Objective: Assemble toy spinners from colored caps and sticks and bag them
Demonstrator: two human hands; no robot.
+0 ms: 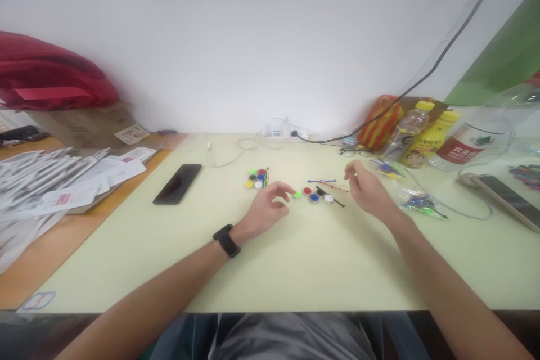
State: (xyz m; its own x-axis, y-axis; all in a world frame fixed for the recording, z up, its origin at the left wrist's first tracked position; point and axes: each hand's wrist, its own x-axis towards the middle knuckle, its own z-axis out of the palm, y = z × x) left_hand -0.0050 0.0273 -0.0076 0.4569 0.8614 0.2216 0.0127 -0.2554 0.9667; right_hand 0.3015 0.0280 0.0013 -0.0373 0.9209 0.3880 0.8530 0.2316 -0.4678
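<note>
My left hand [270, 206], with a black watch [228, 240] on the wrist, has its thumb and index finger apart. Its index fingertip is at a small green disc [297, 195]. Beside that disc lie a red disc [307, 191], a blue disc [314, 198], a black disc [320, 192] and a white disc [328, 198]. Thin arrow-like sticks lie around them, including a blue stick [323, 181] and a black stick [338, 202]. My right hand [368, 188] is raised to their right with fingers pinched together; whatever they hold is too small to tell.
Left of the loose pieces is a neat group of coloured discs [255, 178] beside upright-lying sticks [266, 176]. A black phone [177, 184] lies further left. Bagged pieces [422, 202], bottles [411, 129], glasses [355, 152] and another phone [508, 197] are on the right.
</note>
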